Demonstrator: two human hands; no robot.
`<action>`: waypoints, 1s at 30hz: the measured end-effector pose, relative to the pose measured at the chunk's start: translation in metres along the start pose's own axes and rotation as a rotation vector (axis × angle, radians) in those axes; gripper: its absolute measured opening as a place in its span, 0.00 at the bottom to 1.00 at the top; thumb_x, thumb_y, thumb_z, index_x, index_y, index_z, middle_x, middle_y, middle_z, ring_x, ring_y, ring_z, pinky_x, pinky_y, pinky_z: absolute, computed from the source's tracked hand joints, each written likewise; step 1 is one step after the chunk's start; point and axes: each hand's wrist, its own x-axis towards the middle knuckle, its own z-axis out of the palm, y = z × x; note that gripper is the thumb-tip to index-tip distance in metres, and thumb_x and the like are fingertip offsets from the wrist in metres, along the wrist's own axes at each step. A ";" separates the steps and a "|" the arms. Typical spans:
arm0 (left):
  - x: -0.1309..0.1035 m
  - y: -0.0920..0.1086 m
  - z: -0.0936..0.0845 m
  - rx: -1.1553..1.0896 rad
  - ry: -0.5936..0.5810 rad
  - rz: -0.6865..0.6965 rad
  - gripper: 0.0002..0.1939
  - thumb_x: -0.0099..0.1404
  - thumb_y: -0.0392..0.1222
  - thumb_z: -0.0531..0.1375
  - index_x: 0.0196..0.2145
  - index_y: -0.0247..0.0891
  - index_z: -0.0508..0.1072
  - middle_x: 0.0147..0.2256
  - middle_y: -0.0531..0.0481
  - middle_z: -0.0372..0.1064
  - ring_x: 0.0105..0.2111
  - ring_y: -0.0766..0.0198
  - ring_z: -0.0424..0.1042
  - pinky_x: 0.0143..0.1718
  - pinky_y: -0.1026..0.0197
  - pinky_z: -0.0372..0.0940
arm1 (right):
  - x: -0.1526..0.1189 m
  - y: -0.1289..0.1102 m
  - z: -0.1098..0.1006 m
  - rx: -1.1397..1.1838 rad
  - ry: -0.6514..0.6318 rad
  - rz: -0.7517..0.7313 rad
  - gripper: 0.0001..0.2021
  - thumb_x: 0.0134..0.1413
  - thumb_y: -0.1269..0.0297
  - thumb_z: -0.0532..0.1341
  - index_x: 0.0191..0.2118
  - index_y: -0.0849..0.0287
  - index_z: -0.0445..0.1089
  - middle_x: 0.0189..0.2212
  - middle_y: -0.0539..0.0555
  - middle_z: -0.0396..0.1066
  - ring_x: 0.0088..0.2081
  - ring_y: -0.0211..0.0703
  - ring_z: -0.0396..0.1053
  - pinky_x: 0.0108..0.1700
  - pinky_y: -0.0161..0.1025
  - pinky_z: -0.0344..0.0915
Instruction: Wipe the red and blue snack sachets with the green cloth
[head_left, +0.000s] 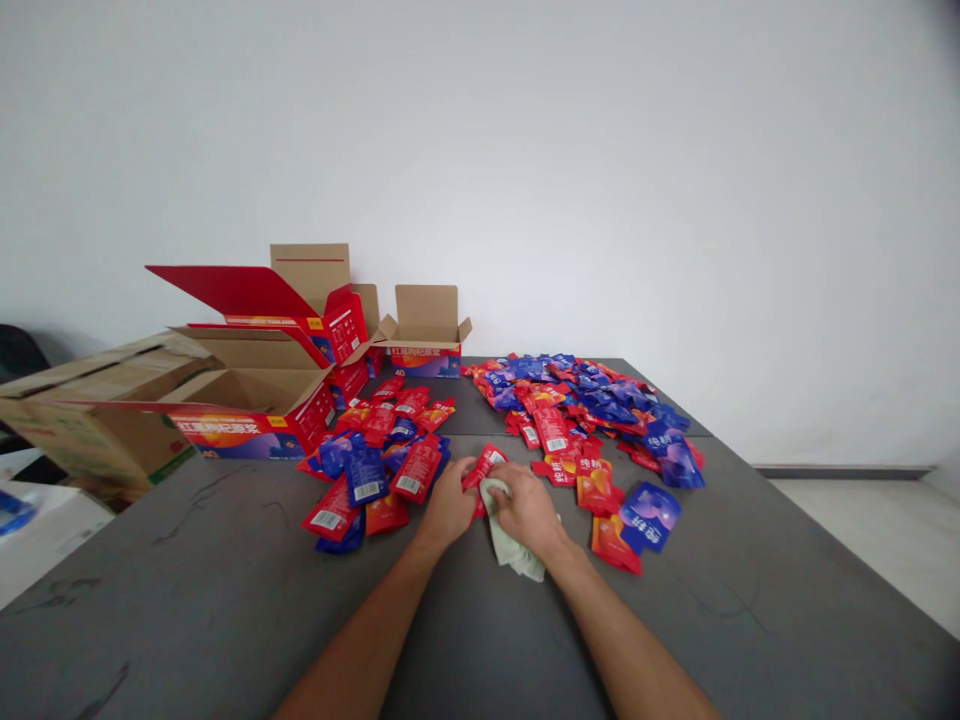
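Note:
In the middle of the table, my left hand (448,508) is closed on a red pouch (487,460), its printed upper end showing above the fingers. My right hand (526,508) grips a pale green cloth (510,545) and presses it against the pouch; the cloth's loose end hangs down toward me. Left of my hands lies a pile of red and blue pouches (366,476), some with barcodes facing up. To the right, a blue pouch (651,516) overlaps a red one (613,545). My fingertips partly hide the held pouch.
A large heap of red and blue pouches (570,400) spreads over the table's far right. Open printed cartons (240,432) stand at the left, with another open carton (426,360) at the back. A big brown cardboard box (112,420) is beyond the table's left edge.

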 end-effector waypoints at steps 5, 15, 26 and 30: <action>-0.004 0.013 -0.002 -0.310 -0.073 -0.095 0.19 0.48 0.28 0.60 0.40 0.36 0.79 0.36 0.48 0.77 0.34 0.59 0.74 0.36 0.60 0.65 | 0.001 -0.004 -0.002 0.052 0.108 -0.002 0.10 0.61 0.71 0.56 0.44 0.56 0.74 0.41 0.56 0.74 0.46 0.48 0.69 0.51 0.43 0.65; -0.008 0.033 -0.003 -0.692 -0.155 -0.252 0.20 0.48 0.31 0.65 0.41 0.34 0.76 0.35 0.47 0.76 0.29 0.64 0.73 0.28 0.66 0.63 | 0.001 -0.007 0.004 0.102 0.156 -0.016 0.11 0.59 0.72 0.60 0.46 0.56 0.73 0.42 0.56 0.73 0.47 0.49 0.68 0.52 0.45 0.65; -0.012 0.036 0.001 -0.720 -0.193 -0.265 0.22 0.57 0.42 0.68 0.50 0.37 0.76 0.38 0.45 0.78 0.34 0.62 0.75 0.36 0.62 0.67 | 0.005 -0.005 -0.002 0.114 0.328 -0.002 0.11 0.59 0.71 0.59 0.45 0.55 0.75 0.42 0.57 0.73 0.46 0.49 0.69 0.52 0.46 0.67; -0.014 0.041 0.001 -0.710 -0.228 -0.257 0.23 0.57 0.41 0.67 0.51 0.36 0.75 0.39 0.44 0.78 0.34 0.61 0.75 0.35 0.63 0.66 | 0.004 -0.005 0.000 0.104 0.353 -0.015 0.11 0.59 0.70 0.59 0.45 0.56 0.75 0.42 0.58 0.74 0.46 0.49 0.69 0.51 0.46 0.67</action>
